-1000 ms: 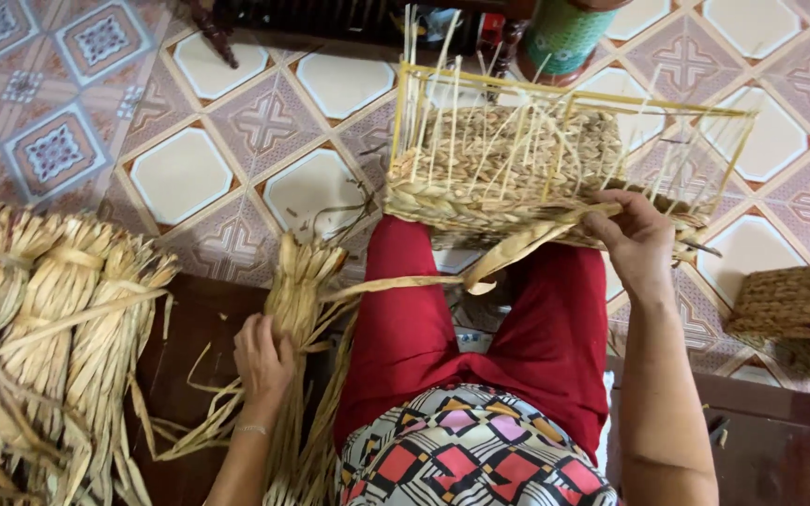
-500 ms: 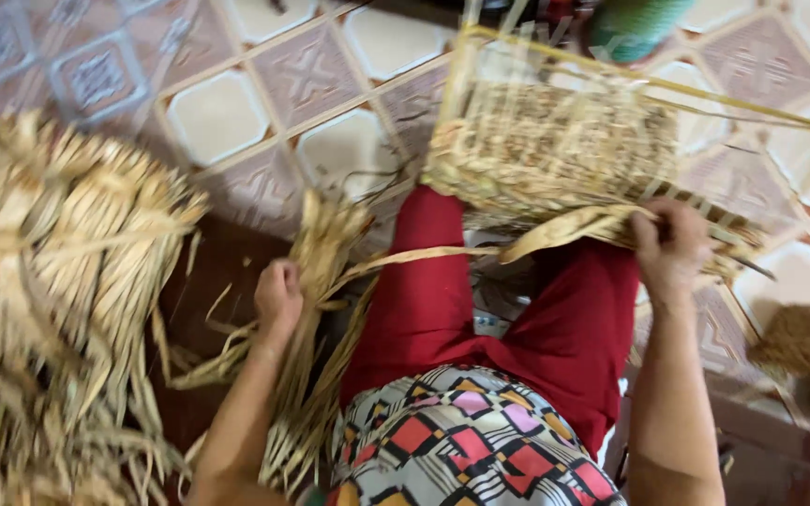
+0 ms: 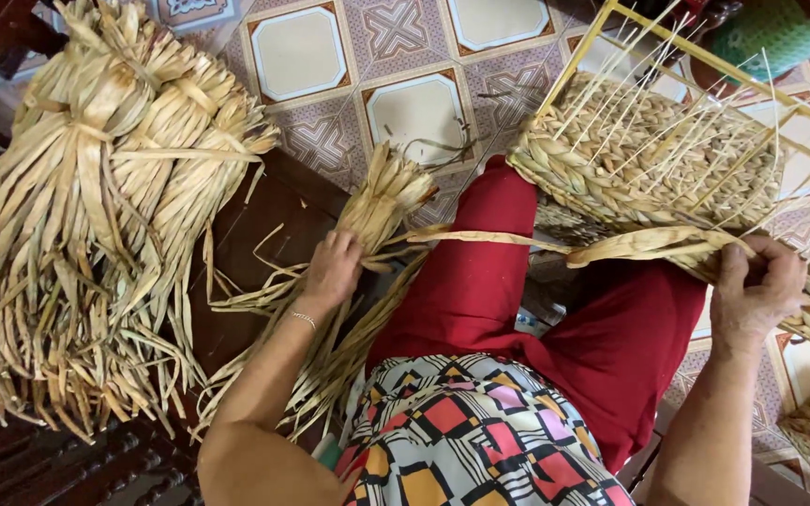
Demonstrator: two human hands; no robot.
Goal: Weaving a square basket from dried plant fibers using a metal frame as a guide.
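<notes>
Looking down from the head: the left hand [image 3: 332, 269] grips a small bundle of dry leaves [image 3: 382, 201] at nine o'clock of the red knee; the right hand [image 3: 754, 286] pinches a twisted strand [image 3: 649, 245] under the half-made basket [image 3: 649, 155] at two o'clock; a big leaf pile [image 3: 96, 187] lies far left.

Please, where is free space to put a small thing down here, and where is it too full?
Free: the tiled floor between the large straw bundles and the half-woven basket; also dark wood between those bundles and the left hand. Crowded: near the right hand, among loose strands.
</notes>
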